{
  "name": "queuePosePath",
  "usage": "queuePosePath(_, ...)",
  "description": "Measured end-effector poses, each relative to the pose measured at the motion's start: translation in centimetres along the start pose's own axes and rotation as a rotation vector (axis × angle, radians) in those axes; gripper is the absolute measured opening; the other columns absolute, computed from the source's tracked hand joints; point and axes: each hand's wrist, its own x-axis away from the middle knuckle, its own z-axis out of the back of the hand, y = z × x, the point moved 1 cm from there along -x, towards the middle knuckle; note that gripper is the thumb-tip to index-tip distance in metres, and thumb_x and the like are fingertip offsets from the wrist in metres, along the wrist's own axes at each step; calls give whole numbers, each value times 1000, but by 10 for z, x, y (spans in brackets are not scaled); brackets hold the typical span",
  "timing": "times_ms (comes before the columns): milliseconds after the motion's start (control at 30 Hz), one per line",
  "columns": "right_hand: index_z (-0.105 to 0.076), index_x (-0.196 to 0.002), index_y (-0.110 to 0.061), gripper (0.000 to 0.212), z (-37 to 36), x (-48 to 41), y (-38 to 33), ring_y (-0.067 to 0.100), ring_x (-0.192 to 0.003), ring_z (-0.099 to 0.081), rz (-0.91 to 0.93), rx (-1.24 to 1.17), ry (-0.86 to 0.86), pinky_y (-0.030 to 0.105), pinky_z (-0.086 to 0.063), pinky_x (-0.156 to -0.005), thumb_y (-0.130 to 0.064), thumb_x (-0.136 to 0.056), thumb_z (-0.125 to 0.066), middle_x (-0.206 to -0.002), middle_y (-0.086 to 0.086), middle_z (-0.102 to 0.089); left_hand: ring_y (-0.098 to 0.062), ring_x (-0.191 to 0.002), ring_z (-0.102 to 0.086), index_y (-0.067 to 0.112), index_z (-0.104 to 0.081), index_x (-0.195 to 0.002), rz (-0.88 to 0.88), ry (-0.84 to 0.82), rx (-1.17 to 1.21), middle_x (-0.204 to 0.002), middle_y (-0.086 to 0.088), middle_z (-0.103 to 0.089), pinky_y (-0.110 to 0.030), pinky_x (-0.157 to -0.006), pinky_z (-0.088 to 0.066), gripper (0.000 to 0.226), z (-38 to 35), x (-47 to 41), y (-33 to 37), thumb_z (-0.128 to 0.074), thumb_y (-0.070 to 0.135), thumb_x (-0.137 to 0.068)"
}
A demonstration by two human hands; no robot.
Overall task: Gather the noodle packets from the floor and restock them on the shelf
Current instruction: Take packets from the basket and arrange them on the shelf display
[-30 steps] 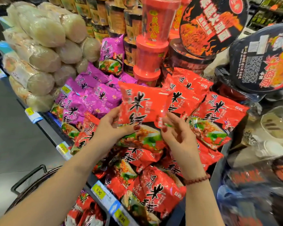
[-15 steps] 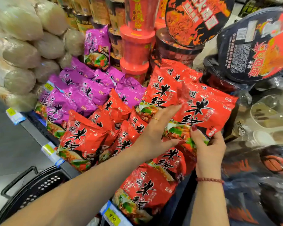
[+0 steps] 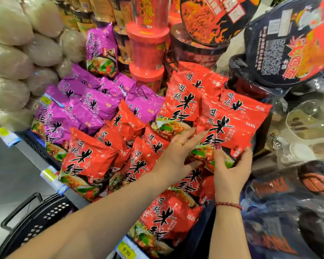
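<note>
Right hand pinches red noodle packet: glossy, crinkled, black calligraphy.

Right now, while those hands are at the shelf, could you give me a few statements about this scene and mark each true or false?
1. The right hand grips the lower edge of a red noodle packet. True.
2. The purple packets lie to the right of the red ones. False: they lie to the left.
3. A yellow price tag on the shelf edge reads 9.90. True.
4. The left hand hangs idle, away from the shelf. False: its straight fingers lie on that same red packet.
5. The beaded bracelet is on the left wrist. False: it is on the right wrist.
</note>
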Motion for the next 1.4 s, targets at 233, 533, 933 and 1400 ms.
queuePosePath(233,-24,-149,-6,81,-4,5,2,24,-141,-26,208,313,140,33,-19,-118,-17,-82,-68,-152,15,-30,-23,-141,-21,42,-20,-148,-54,-30,-112,-156,-1,-23,-48,-101,-45,90,0,3,-4,-73,14,-80)
queuePosePath(533,-43,-144,-18,58,-13,4,19,38,-144,-17,565,730,-71,45,-13,-117,-29,-89,-58,-156,15,-26,-34,-139,-34,21,-44,-140,-308,54,-275,-151,-10,-37,-45,-110,-37,65,7,6,-8,-68,8,-81)
queuePosePath(933,-58,-130,-10,49,-20,19,-9,35,-135,-36,633,667,-3,55,-28,-111,-27,-84,-65,-143,17,-46,-32,-136,-37,17,-43,-138,-235,16,-286,-145,-12,-43,-48,-109,-37,61,37,26,-17,-64,16,-81)
queuePosePath(1400,-61,-121,-8,46,-110,147,-42,33,-119,-54,824,334,-628,48,-38,-104,-30,-81,-61,-127,9,-60,-27,-120,-50,15,-53,-128,278,358,-420,-128,-9,-55,-33,-103,-38,47,162,225,-87,-54,30,-83)
